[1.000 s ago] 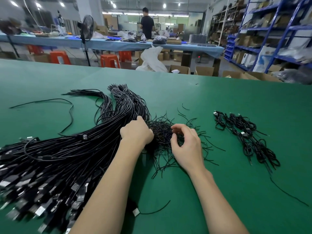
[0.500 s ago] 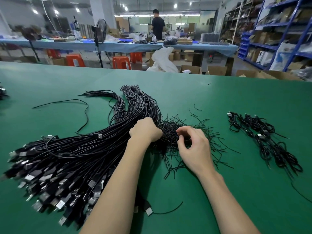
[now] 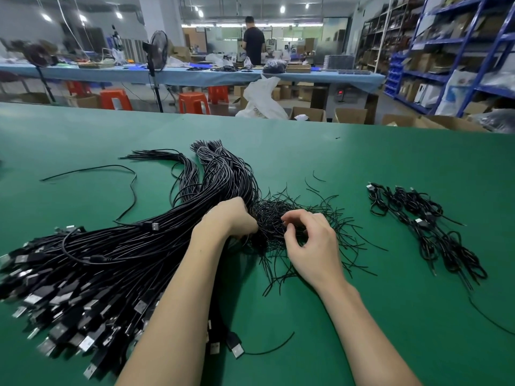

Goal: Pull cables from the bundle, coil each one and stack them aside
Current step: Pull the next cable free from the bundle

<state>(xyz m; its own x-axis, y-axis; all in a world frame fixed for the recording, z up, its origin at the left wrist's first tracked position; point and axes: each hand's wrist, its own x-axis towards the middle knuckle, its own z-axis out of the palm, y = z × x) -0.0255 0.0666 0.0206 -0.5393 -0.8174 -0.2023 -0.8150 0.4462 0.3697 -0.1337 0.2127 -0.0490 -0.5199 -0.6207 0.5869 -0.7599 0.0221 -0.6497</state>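
A thick bundle of black USB cables [image 3: 117, 257] lies across the left half of the green table [image 3: 390, 162], plugs fanned out toward the near left. My left hand [image 3: 228, 215] is closed over the bundle's middle, where the cables bend. Right beside it sits a tangle of thin black twist ties [image 3: 281, 218]. My right hand [image 3: 312, 240] hovers over that tangle with thumb and forefinger curled close together; whether they pinch a tie is unclear. A row of coiled cables [image 3: 423, 227] lies to the right.
A single loose cable [image 3: 131, 185] curves on the table to the left of the bundle. Another stray cable [image 3: 267, 349] lies near the front. Beyond the far table edge are orange stools, a fan, cardboard boxes, shelving and a person at a workbench.
My view has shifted, so everything sits further right in frame. My right fingers have curled further over the twist ties. My left hand stays on the bundle.
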